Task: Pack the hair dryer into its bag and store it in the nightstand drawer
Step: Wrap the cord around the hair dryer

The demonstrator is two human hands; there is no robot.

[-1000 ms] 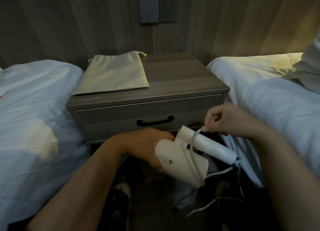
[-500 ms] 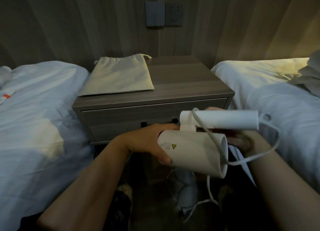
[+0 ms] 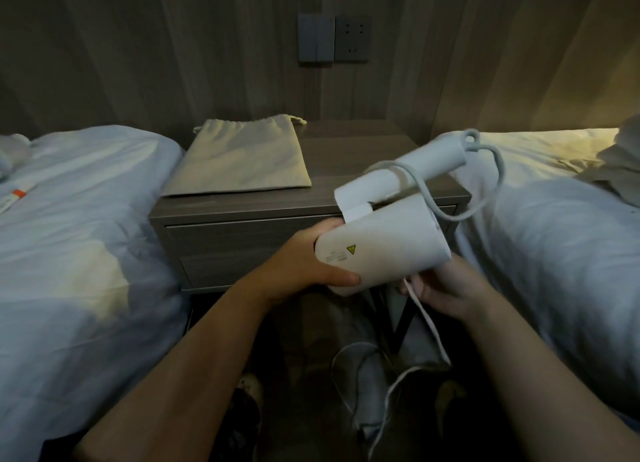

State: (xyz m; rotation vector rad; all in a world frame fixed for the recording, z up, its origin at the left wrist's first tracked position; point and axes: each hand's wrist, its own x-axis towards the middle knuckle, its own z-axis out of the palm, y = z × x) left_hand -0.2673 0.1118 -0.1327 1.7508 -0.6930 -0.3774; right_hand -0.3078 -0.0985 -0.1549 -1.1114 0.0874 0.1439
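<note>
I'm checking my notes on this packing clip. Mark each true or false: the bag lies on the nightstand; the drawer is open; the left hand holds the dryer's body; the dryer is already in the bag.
1. The bag lies on the nightstand. True.
2. The drawer is open. False: it is shut.
3. The left hand holds the hair dryer by its body. True.
4. The hair dryer is in the bag. False: both hands hold it in front of the nightstand, the right hand at the cord.

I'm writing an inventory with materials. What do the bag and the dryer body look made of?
The bag: seemingly unbleached cotton or canvas, matte, lying limp with a gathered drawstring top. The hair dryer: probably moulded plastic, smooth white with a satin finish, rigid and seamless, with a printed warning label.
</note>
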